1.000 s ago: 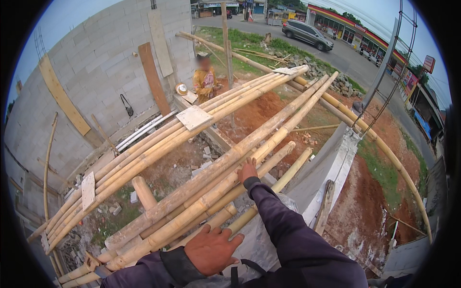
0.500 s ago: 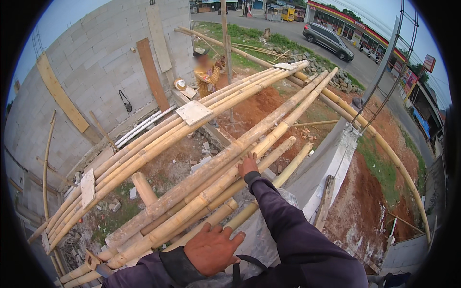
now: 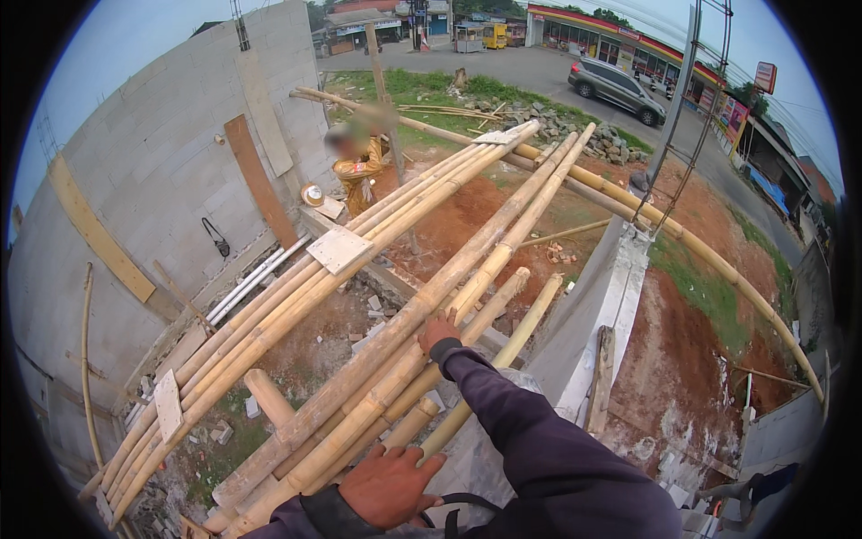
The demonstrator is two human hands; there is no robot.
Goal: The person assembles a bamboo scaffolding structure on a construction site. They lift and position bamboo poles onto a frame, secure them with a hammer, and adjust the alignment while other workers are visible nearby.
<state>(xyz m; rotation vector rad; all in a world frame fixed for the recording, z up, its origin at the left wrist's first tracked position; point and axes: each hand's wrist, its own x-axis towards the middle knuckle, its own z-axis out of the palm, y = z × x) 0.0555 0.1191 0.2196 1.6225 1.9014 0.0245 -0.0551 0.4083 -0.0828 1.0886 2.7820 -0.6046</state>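
Below me lies a bundle of bamboo poles [image 3: 359, 368], slanting from lower left to the far right. My right hand [image 3: 439, 333] is stretched forward onto one of these poles, fingers extended over its surface. Closer in, my left hand [image 3: 392, 486] is palm down with spread fingers, at the near poles beside a short cut pole end [image 3: 414, 422]. Neither hand is wrapped round a pole. The left palm is hidden, so how firmly it touches cannot be seen.
Another row of bamboo poles [image 3: 269, 325] carries flat boards [image 3: 338, 249]. A white-topped wall [image 3: 600, 310] stands to the right, with a steel rebar column [image 3: 691, 144]. Beyond are a person in yellow [image 3: 359, 171], a block wall [image 3: 171, 153] and a grey car [image 3: 617, 90].
The view has shifted, so most of the scene sits further left and the near poles lower. The person in yellow has changed posture. The car has moved right past the shop. My hands keep their places.
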